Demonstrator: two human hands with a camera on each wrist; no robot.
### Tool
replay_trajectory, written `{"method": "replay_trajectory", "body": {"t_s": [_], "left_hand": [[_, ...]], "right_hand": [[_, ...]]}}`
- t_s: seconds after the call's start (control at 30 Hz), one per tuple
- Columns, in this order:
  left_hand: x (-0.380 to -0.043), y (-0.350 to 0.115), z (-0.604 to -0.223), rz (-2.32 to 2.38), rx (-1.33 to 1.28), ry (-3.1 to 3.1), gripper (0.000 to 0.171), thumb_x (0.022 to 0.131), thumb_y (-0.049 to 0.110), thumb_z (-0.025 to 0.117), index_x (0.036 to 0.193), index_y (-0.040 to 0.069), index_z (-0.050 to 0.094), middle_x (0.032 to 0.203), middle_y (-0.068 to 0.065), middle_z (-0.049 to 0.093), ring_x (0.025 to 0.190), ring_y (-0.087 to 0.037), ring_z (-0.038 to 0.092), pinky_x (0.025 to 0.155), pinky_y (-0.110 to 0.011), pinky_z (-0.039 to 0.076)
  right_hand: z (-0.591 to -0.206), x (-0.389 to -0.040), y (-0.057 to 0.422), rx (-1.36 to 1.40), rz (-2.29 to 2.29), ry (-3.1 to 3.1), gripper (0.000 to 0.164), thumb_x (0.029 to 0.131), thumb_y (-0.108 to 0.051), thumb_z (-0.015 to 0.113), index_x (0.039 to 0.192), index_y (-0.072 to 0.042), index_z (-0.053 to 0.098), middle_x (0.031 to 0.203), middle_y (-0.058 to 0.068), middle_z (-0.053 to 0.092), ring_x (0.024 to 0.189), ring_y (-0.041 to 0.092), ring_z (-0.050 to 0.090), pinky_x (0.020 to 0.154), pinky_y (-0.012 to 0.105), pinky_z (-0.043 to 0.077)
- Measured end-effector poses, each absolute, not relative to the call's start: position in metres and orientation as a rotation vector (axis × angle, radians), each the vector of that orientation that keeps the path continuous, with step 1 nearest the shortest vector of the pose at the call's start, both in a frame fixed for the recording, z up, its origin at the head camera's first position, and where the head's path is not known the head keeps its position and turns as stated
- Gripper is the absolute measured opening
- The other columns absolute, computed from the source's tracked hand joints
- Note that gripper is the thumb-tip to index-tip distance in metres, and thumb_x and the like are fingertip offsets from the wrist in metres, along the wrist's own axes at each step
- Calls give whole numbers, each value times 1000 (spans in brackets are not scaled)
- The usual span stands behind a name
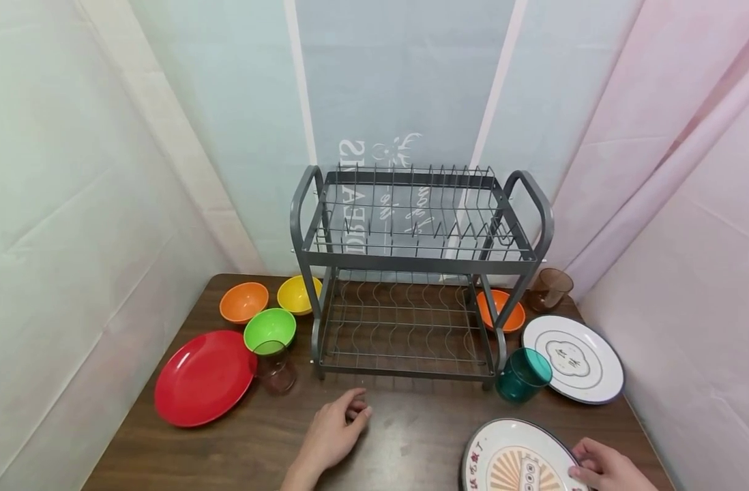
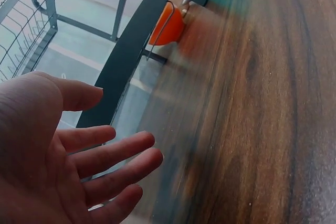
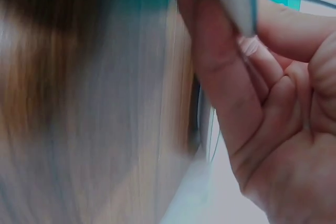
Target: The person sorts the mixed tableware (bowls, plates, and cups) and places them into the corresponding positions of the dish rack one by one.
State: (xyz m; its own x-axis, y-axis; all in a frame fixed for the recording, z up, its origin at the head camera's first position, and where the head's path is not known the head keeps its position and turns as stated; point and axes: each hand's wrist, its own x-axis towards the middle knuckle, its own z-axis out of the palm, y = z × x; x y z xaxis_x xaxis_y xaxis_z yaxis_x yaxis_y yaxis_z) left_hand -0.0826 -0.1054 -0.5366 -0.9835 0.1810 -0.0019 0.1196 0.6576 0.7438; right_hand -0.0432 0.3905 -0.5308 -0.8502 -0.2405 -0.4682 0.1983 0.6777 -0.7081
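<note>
My right hand (image 1: 609,468) pinches the right rim of a white plate (image 1: 494,447) with an orange sunburst print, at the front right of the table. In the right wrist view the plate's edge (image 3: 239,3) sits between thumb and fingers. My left hand (image 1: 334,433) holds nothing, its fingers loosely bent just in front of the dish rack; the left wrist view shows the palm (image 2: 37,166) and spread fingers. The two-tier dark metal dish rack (image 1: 411,260) stands at the back middle, both tiers bare.
To the left are a red plate (image 1: 205,378), orange (image 1: 244,303), yellow (image 1: 296,296) and green bowls (image 1: 270,330), and a brownish glass (image 1: 277,372). On the right stand a teal glass (image 1: 523,376), a white plate (image 1: 586,358), an orange bowl (image 1: 509,312) and a brown glass (image 1: 550,290).
</note>
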Motion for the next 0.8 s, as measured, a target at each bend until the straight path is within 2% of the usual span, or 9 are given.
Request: {"method": "replay_trajectory", "body": {"t_s": [0.3,0.53,0.7,0.8], "left_hand": [[-85,-102,-536,1321,281,2741,37,100,35,59,128,12,64,101,14,71,84,2,62,82,-39,49],[-81,-96,-537,1479,307,2622,37,100,35,60,125,9,65,101,9,70,85,-2,63,78,-31,51],[-78,-89,-538,1573,311,2503,41,100,39,58,126,8,64,101,10,69,87,-5,63,79,-30,51],[-77,-85,-538,1562,291,2503,42,102,42,54,127,10,64,103,11,69,93,-8,63,84,-35,50]], "right_hand": [[-520,-52,350,44,-1184,2298,36,97,-26,66,111,5,56,83,2,64,77,22,59,67,30,45],[-515,-52,318,62,-1335,2256,37,97,-22,66,115,9,56,89,5,68,81,23,63,68,32,53],[-513,-53,298,64,-1409,2234,37,97,-20,66,117,10,55,88,6,68,79,24,63,67,34,55],[-513,-53,288,72,-1424,2261,38,97,-21,66,118,8,55,87,6,68,78,23,62,66,33,54]]}}
